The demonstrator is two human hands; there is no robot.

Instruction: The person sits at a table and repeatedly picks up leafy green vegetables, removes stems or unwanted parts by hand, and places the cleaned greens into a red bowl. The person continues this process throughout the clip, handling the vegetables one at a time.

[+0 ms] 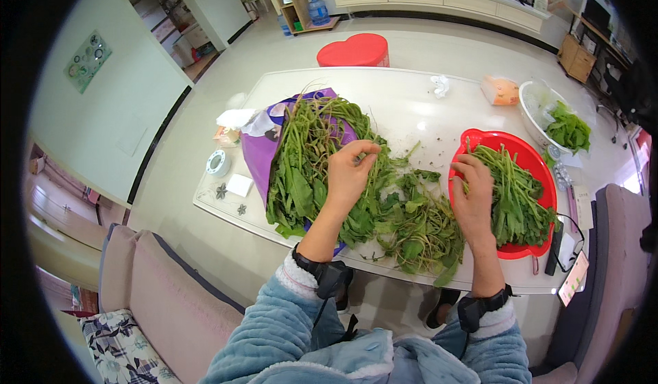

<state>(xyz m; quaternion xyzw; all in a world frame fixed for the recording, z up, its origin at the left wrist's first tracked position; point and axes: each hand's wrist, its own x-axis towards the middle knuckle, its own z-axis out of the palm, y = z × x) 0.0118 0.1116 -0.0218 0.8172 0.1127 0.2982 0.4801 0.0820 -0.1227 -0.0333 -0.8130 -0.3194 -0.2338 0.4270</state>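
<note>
My left hand (351,171) is over the right side of a large heap of leafy greens (298,178) on a purple bag (255,153); thumb and index finger nearly meet, and whether something thin is between them is unclear. My right hand (472,194) hovers at the left rim of a red plastic basin (547,178), fingers curled beside the bundled greens (514,199) in it. Whether it pinches a stem cannot be made out. Between the hands, a looser pile of wilted leaves and thin stems (419,224) lies on the white table (401,91).
Behind the basin stand a white colander (525,109) with lettuce and an orange tissue pack (499,90). A phone (573,278) lies at the right front corner, a roll of tape (218,163) at the left. A red heart-shaped stool (354,50) is beyond the table; sofas flank it.
</note>
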